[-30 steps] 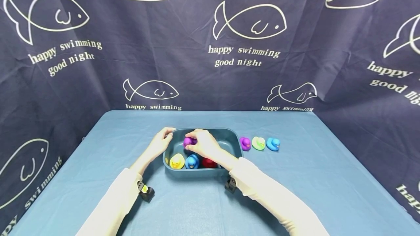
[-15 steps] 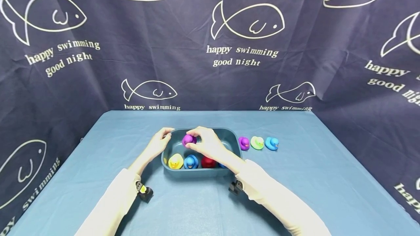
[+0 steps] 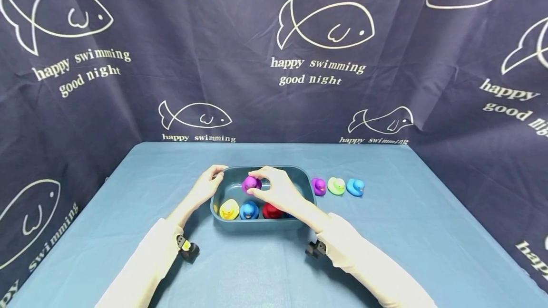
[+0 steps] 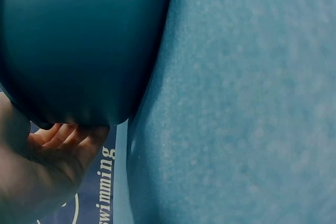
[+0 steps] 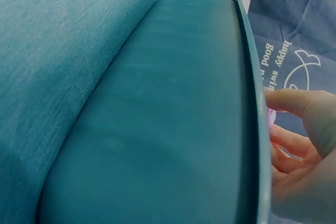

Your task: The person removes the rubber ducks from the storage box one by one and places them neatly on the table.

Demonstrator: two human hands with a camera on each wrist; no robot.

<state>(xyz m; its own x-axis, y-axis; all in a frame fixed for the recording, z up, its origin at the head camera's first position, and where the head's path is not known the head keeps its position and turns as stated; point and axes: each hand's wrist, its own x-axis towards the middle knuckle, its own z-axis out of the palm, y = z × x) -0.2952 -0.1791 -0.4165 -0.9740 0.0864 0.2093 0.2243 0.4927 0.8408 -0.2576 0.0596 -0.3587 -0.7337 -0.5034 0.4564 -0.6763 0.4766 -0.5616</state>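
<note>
My right hand (image 3: 278,189) pinches a purple rubber duck (image 3: 251,185) between thumb and fingers, over the back part of a teal plastic box (image 3: 257,225). Only a pink-purple sliver of that duck shows past the rim in the right wrist view. At the box's back left corner, my left hand (image 3: 208,182) grips the rim; its fingers (image 4: 73,137) wrap the edge in the left wrist view. Along the box's front side sit a yellow duck (image 3: 229,209), a blue duck (image 3: 249,210) and a red duck (image 3: 271,211), the red one partly covered by my right hand.
Right of the box, a second purple duck (image 3: 318,187), a pale green duck (image 3: 336,186) and another blue duck (image 3: 355,187) stand in a row on the blue cloth-covered table (image 3: 257,270). A dark fish-print curtain (image 3: 257,89) hangs behind.
My right hand has shifted slightly right with the purple duck, and its forearm has moved right too, uncovering more of the red duck. My left hand stays on the box's rim.
</note>
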